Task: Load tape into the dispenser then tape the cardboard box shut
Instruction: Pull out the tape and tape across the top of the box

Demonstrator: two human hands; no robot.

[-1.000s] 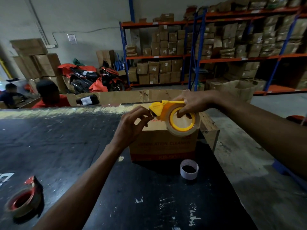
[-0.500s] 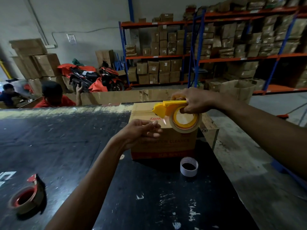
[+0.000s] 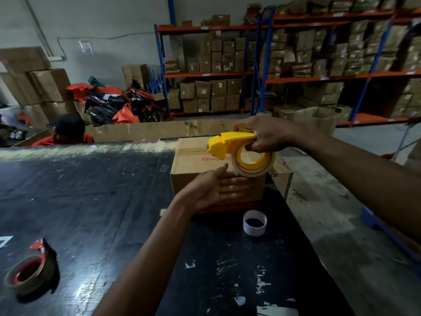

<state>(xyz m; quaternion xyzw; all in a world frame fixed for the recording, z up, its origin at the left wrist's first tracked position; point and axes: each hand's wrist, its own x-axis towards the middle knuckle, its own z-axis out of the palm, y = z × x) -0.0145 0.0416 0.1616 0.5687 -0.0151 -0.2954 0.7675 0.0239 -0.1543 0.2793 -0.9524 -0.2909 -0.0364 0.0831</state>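
A brown cardboard box [image 3: 193,165] with red print stands on the black table, its top flaps folded down. My right hand [image 3: 262,135] grips a yellow tape dispenser [image 3: 227,143] just above the box's top right part; a roll of pale tape [image 3: 254,164] sits on its yellow hub. My left hand [image 3: 214,189] is open, fingers flat against the near face of the box, below the dispenser and holding nothing.
An empty white tape core [image 3: 254,222] stands on the black table [image 3: 91,201] just before the box. A red dispenser with brown tape [image 3: 29,270] lies at the near left. A person in red [image 3: 66,133] sits beyond the far edge. Shelves of cartons [image 3: 296,65] line the back.
My left hand has let go of the dispenser's front end, dropped and opened flat against the box's near face. The right hand with the dispenser has stayed over the box.
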